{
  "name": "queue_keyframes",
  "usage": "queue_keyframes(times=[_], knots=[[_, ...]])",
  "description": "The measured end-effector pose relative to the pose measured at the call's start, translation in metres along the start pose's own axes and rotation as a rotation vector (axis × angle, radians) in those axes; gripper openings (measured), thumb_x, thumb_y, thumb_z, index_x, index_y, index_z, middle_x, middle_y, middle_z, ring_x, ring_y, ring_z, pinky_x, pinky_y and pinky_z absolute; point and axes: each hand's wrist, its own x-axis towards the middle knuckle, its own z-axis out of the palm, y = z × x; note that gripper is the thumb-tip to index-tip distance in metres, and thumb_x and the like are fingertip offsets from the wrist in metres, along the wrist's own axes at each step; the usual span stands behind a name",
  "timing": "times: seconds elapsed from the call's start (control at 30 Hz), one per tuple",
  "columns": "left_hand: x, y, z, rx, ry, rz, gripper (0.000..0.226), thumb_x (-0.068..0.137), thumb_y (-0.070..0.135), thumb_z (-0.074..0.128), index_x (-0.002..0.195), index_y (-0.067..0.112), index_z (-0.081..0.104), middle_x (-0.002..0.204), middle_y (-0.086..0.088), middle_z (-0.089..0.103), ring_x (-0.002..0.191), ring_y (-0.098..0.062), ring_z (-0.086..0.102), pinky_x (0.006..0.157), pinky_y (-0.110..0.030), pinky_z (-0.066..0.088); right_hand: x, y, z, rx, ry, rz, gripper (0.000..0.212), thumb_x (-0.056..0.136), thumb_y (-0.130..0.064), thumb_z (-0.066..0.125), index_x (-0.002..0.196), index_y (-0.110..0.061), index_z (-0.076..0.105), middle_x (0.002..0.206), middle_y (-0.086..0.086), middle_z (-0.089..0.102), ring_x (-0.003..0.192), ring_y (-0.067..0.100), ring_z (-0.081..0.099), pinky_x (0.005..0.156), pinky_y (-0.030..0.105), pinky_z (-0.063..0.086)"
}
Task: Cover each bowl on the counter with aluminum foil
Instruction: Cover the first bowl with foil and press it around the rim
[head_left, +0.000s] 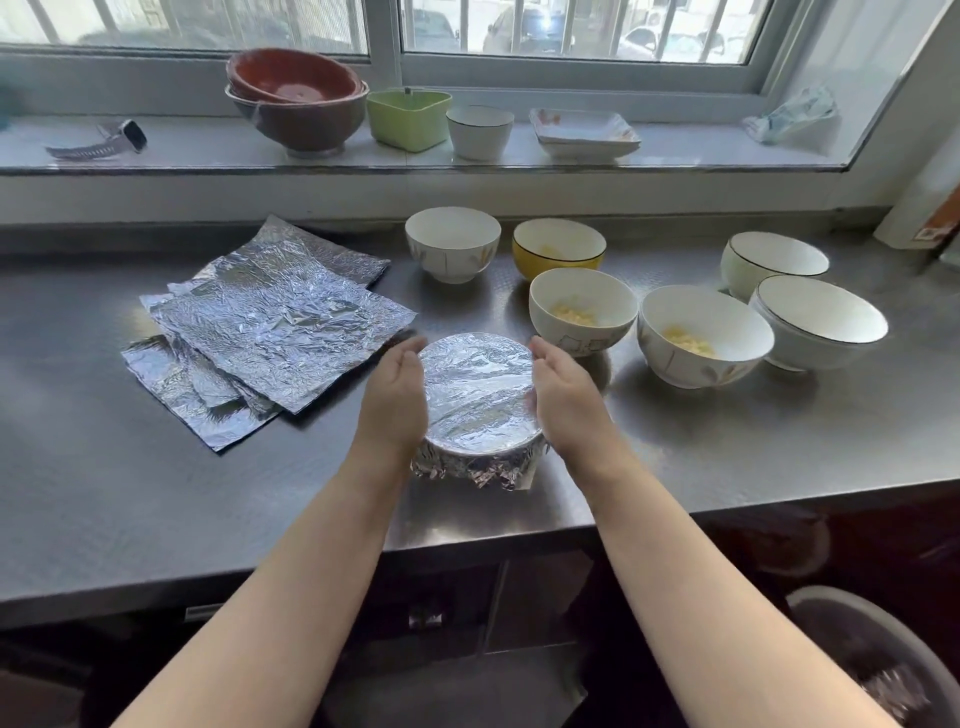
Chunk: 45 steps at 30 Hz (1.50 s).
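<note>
Hands cup the foil-covered bowl (480, 410) near the counter's (727, 441) front edge, left hand (395, 397) and right hand (563, 402) pressing its sides with nearly straight fingers, likely finishing this wrap before taking a sheet from the foil stack (270, 322) for the next open bowl (582, 309).

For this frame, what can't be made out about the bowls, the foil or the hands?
Head view only:
- Foil-covered bowl: contents hidden by its foil.
- Left hand and right hand: fingertips lie behind the bowl's sides, so the grip is unclear.
- Foil sheets: overlapping, so their count is uncertain.
- Two black-rimmed bowls: bottoms hidden by their near walls.
- Object at the right edge: cut off by the frame.
</note>
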Motion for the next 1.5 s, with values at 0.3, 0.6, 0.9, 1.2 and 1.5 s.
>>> queue_keyframes(times=[0.3,0.6,0.9,1.2,1.5], knots=[[0.005,-0.006,-0.001,-0.146,0.022,-0.095,0.037,0.081,0.028,0.043,0.108,0.031,0.067,0.103,-0.018,0.067,0.088,-0.026,0.056,0.092,-0.068,0.046,0.008,0.015,0.003,0.181,0.044,0.126,0.04,0.101,-0.018,0.035,0.136,-0.015,0.054,0.087,-0.015,0.053,0.08,-0.001,0.049,0.076,0.018,0.04],[-0.002,-0.006,0.004,-0.178,0.071,-0.096,0.032,0.092,0.017,0.038,0.102,0.026,0.068,0.104,-0.008,0.07,0.106,-0.034,0.065,0.094,-0.056,0.051,0.004,0.002,-0.003,0.168,-0.031,0.238,0.025,0.082,-0.024,0.045,0.09,-0.007,0.061,0.086,0.019,0.058,0.081,0.031,0.054,0.072,0.043,0.043],[-0.011,-0.007,0.003,-0.071,0.043,-0.046,0.039,0.098,0.027,0.04,0.133,0.021,0.055,0.134,-0.002,0.058,0.128,-0.022,0.051,0.111,-0.046,0.037,0.007,-0.017,-0.024,-0.177,-0.003,-0.009,0.044,0.094,-0.035,0.043,0.092,0.006,0.058,0.092,0.028,0.062,0.081,0.029,0.056,0.084,0.045,0.046],[0.003,-0.006,0.005,0.02,0.008,-0.024,0.037,0.1,0.009,0.036,0.128,0.02,0.059,0.133,-0.019,0.058,0.13,-0.043,0.044,0.112,-0.055,0.033,0.01,0.003,-0.016,-0.172,-0.016,0.029,0.042,0.1,-0.003,0.033,0.072,-0.022,0.057,0.044,-0.017,0.05,0.051,-0.003,0.043,0.053,0.01,0.033],[-0.011,-0.002,0.011,-0.091,0.087,-0.035,0.04,0.098,0.008,0.035,0.125,0.022,0.061,0.139,-0.031,0.044,0.132,-0.049,0.034,0.112,-0.058,0.026,0.007,-0.007,-0.016,-0.13,-0.015,0.046,0.04,0.098,-0.003,0.035,0.06,-0.013,0.041,0.051,-0.002,0.039,0.044,0.006,0.035,0.051,0.023,0.028]])
